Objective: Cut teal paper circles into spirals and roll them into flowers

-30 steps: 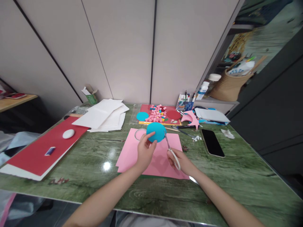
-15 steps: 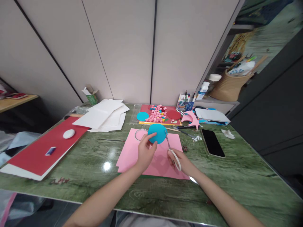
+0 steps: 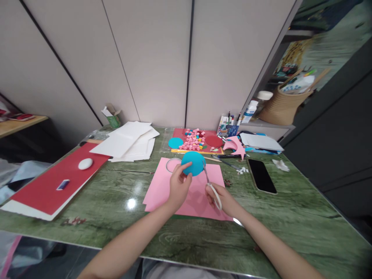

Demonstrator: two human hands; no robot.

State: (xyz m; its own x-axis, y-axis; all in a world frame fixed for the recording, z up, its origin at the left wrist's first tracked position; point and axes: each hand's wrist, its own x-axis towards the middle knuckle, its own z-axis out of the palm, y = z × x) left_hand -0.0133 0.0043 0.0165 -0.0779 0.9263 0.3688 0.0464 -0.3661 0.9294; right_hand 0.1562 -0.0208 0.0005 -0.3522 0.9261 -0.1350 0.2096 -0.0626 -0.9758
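Note:
My left hand (image 3: 180, 184) pinches a blue paper circle (image 3: 194, 162) by its lower left edge, holding it above pink paper sheets (image 3: 162, 190). In my right hand (image 3: 222, 197) is a pair of scissors (image 3: 215, 195) with pale handles. Their blades reach up to the circle's right edge; whether they touch or overlap the paper there I cannot tell for sure. A round ring (image 3: 173, 165) lies on the pink paper, partly hidden behind my left fingers. Behind it a second blue circle (image 3: 175, 143) rests beside a heap of small pink pieces (image 3: 193, 140).
To the left lie a red sheet (image 3: 46, 186) with a white oval object (image 3: 85, 164) on it, and white papers (image 3: 128, 139). A phone (image 3: 262, 176), pink scraps (image 3: 235, 145) and a pen box (image 3: 228, 126) sit at right. A wall panel stands behind the table.
Almost nothing differs. Both hands, the circle and the scissors keep nearly the same place, and the view has shifted very slightly.

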